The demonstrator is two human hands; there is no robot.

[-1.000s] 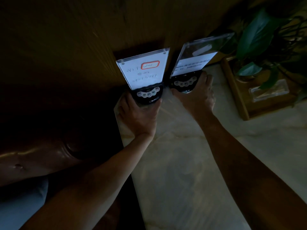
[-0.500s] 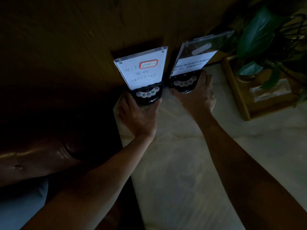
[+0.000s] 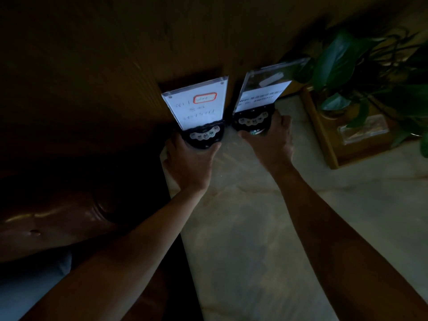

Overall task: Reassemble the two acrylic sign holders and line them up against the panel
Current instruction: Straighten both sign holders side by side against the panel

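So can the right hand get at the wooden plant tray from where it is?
Probably yes: the right hand grips the right sign holder's base, and bare marble tabletop lies between it and the wooden plant tray.

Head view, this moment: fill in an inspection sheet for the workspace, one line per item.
Surface: pale marble-look tabletop, dimly lit, bare in the foreground.
Job's things: left sign holder and right sign holder both assembled, upright on black button bases, side by side close to the wooden panel.
Clutter: nothing seen on the near tabletop.
Hands: left hand grips the left base; right hand grips the right base.
Cables: nothing seen.
Surroundings: wooden tray with a leafy plant at right; brown seat at left.
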